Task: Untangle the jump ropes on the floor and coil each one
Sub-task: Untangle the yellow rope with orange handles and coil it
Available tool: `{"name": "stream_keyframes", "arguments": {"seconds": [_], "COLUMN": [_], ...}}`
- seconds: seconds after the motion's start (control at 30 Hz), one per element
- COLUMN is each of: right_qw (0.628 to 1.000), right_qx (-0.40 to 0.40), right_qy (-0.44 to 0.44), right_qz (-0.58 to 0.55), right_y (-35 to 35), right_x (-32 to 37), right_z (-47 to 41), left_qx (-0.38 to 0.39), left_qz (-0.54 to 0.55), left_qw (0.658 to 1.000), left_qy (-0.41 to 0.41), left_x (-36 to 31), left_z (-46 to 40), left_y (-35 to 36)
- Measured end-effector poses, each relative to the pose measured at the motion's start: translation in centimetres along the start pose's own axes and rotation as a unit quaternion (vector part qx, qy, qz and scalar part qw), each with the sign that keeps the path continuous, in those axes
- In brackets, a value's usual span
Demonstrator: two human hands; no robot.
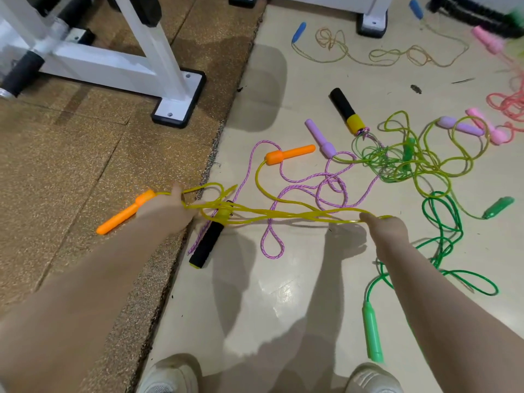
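A yellow rope (283, 215) with orange handles is held stretched across the middle of the frame in several long strands. The left hand (167, 207), at centre left, is closed around one end of the strands, with one orange handle (124, 214) lying against it over the brown mat (71, 165). The right hand (387, 229), at centre right, is closed around the far bend of the same strands. The second orange handle (289, 154) is still on the pale floor (283, 279) just above centre, joined to the bundle by a slack curve of rope.

By the look of it, this rope is partly gathered into loops but not yet finished; a black foam handle (207, 242) with a yellow collar lies under the strands near the left hand, and whether it is caught in them cannot be told.

Most of the task appears left. A pink braided rope (300, 188) wanders loose beneath the yellow one. At centre right a knot of yellow-green rope (411, 163) is seen tangled with lilac handles (320, 137) and a dark green rope (442, 222). At upper right a thin rope with blue handles (299, 32) and a coral-pink rope (510, 103) are spread uncoiled. No completed coil is visible anywhere.
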State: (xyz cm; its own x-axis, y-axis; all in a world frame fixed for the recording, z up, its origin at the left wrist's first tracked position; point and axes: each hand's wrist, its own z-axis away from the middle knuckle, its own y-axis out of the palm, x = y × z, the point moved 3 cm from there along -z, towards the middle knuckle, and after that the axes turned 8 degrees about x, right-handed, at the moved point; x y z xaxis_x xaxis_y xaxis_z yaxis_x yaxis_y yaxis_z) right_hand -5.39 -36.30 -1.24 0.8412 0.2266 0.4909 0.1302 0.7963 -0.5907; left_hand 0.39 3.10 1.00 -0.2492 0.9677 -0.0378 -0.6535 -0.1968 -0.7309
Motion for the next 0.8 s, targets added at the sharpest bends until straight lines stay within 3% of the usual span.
{"name": "stream_keyframes", "arguments": {"seconds": [0.1, 0.23, 0.37, 0.47, 0.57, 0.6, 0.63, 0.7, 0.73, 0.8], "right_qw": [0.983, 0.923, 0.896, 0.922, 0.993, 0.996, 0.992, 0.948, 0.925, 0.897], "right_qx": [0.018, 0.119, 0.123, 0.052, 0.067, 0.057, 0.043, 0.002, -0.009, 0.016], "right_qy": [-0.022, -0.035, -0.081, -0.118, -0.030, -0.009, -0.022, -0.141, -0.228, -0.378], "right_qz": [0.182, 0.364, 0.418, 0.365, 0.098, 0.068, 0.115, 0.285, 0.304, 0.228], "right_y": [0.4, 3.3, 5.5, 6.2, 5.6, 5.2, 5.0, 5.1, 5.5, 6.7], "right_x": [0.2, -0.8, -1.0, 0.2, 0.3, 0.0, 0.0, 0.5, 1.1, 2.7], "right_z": [0.7, 2.5, 3.8, 3.7, 2.5, 2.1, 2.0, 2.5, 3.1, 4.6], "left_qx": [0.029, 0.038, 0.078, 0.125, 0.132, 0.134, 0.136, 0.142, 0.149, 0.158], "left_qz": [0.160, 0.356, 0.453, 0.522, 0.625, 0.651, 0.667, 0.657, 0.641, 0.605], "left_qw": [0.987, 0.930, 0.879, 0.839, 0.761, 0.737, 0.719, 0.716, 0.724, 0.744], "left_qy": [-0.001, 0.082, 0.127, 0.091, 0.107, 0.123, 0.141, 0.186, 0.206, 0.234], "left_x": [-0.6, -4.0, -6.0, -6.6, -6.3, -6.1, -5.9, -5.9, -6.0, -6.2], "left_z": [0.1, 1.9, 2.7, 3.2, 2.9, 3.1, 3.2, 3.8, 3.9, 3.5], "left_y": [0.1, -1.1, -1.3, -1.4, -1.9, -2.1, -2.1, -2.1, -1.9, -1.2]}}
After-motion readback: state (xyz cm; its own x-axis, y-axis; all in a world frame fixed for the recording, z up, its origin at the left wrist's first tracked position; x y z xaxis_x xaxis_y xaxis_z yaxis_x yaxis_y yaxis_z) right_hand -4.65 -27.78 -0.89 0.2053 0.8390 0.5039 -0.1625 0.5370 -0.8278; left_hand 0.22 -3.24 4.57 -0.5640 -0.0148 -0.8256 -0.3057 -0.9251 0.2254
